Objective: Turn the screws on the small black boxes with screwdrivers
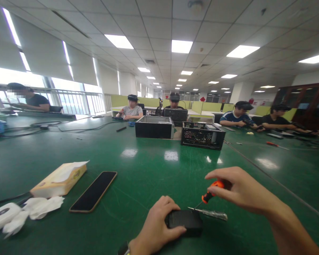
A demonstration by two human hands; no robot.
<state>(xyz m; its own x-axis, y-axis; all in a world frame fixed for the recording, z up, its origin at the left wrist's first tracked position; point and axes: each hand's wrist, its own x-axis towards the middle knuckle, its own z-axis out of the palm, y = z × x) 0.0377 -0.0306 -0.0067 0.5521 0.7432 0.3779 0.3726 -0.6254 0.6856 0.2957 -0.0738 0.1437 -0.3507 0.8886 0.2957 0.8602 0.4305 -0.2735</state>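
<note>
A small black box (187, 222) lies on the green table near its front edge, with my left hand (161, 225) wrapped round its left end. To the right, my right hand (232, 186) holds an orange and black screwdriver (211, 192) between thumb and fingers, its shaft slanting down to the left toward the box's far edge. Whether the tip touches the box cannot be made out. A second screwdriver with a clear handle (214, 214) lies just behind and right of the box, below my right hand.
At the left are a phone (93, 193), a tissue pack (61, 177), crumpled tissues (39, 207) and a white device (2, 216). Farther back stand two computer cases (154, 128) (202, 136). Several people sit round the table; a red screwdriver (272, 144) lies at the right.
</note>
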